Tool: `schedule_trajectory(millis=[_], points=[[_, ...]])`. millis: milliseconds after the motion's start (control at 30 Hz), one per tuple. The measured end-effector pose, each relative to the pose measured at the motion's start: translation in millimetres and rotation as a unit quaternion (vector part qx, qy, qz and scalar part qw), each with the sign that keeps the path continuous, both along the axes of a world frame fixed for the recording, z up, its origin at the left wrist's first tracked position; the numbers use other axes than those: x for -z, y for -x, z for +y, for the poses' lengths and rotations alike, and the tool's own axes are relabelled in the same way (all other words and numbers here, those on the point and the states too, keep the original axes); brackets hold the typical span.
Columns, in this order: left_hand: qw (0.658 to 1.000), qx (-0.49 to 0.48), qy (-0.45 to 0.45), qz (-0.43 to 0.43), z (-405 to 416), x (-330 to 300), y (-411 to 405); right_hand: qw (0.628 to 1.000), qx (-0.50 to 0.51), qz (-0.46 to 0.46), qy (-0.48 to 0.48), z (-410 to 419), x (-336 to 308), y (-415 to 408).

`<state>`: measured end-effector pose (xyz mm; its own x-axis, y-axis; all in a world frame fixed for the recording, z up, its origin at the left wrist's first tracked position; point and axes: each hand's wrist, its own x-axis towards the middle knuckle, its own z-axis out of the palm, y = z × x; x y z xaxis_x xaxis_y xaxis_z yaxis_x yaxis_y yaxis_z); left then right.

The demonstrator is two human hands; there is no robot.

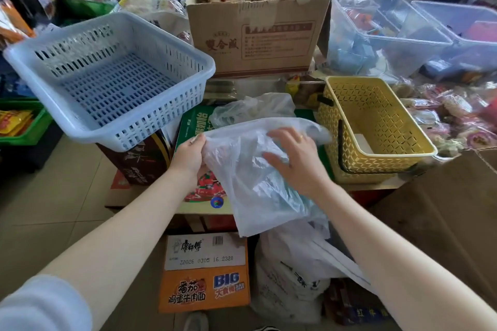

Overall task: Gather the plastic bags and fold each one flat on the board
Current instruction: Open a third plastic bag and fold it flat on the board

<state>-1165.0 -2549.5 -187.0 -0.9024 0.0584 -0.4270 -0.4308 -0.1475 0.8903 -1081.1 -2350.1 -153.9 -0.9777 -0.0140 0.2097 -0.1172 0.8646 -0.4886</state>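
Left hand pinching the pale plastic bag's left edge; right hand spread flat on top, fingers straight. Lying on the printed board, long axis running away-left to near-right, near end overhanging. Second crumpled bag just beyond.

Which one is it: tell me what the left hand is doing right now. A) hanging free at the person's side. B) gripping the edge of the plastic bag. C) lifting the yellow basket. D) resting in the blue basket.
B: the left hand pinches the left edge of the bag in its grip, while the right hand lies spread on top of the bag.
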Motion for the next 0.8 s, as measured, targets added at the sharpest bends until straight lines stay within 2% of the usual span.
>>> schedule_trajectory(millis=[133, 233, 300, 333, 400, 467, 500, 567, 633, 700, 800], points=[[0.996, -0.047, -0.058, -0.056, -2, -1, 22, 0.990, -0.082, -0.095, -0.065, -19, 49, -17], [0.987, -0.072, -0.130, -0.052, -5, 3, 37, 0.990, -0.055, -0.116, -0.061, -27, 81, -16], [0.987, -0.042, -0.143, -0.055, -9, 18, 39, 0.988, -0.014, -0.147, -0.038, -33, 92, -10], [0.992, -0.015, -0.107, -0.068, -10, 31, 36, 0.986, 0.006, -0.164, -0.035, -37, 98, -6], [0.992, 0.067, 0.035, -0.103, -13, 61, 18, 0.979, 0.027, -0.200, -0.037, -42, 110, 0], [0.970, 0.132, 0.165, -0.121, -18, 85, -10, 0.974, 0.025, -0.224, -0.029, -49, 122, 4], [0.960, 0.145, 0.199, -0.135, -18, 93, -23, 0.972, 0.022, -0.231, -0.024, -52, 128, 5], [0.960, 0.143, 0.192, -0.145, -16, 104, -40, 0.971, 0.020, -0.237, -0.016, -59, 138, 5], [0.977, 0.113, 0.123, -0.133, -14, 108, -45, 0.971, 0.022, -0.237, -0.021, -65, 143, 5], [0.986, 0.080, 0.083, -0.117, -16, 105, -41, 0.973, 0.030, -0.223, -0.058, -67, 149, 5], [0.989, 0.034, 0.092, -0.111, -32, 100, -31, 0.972, 0.095, -0.159, -0.143, -61, 155, 1]])
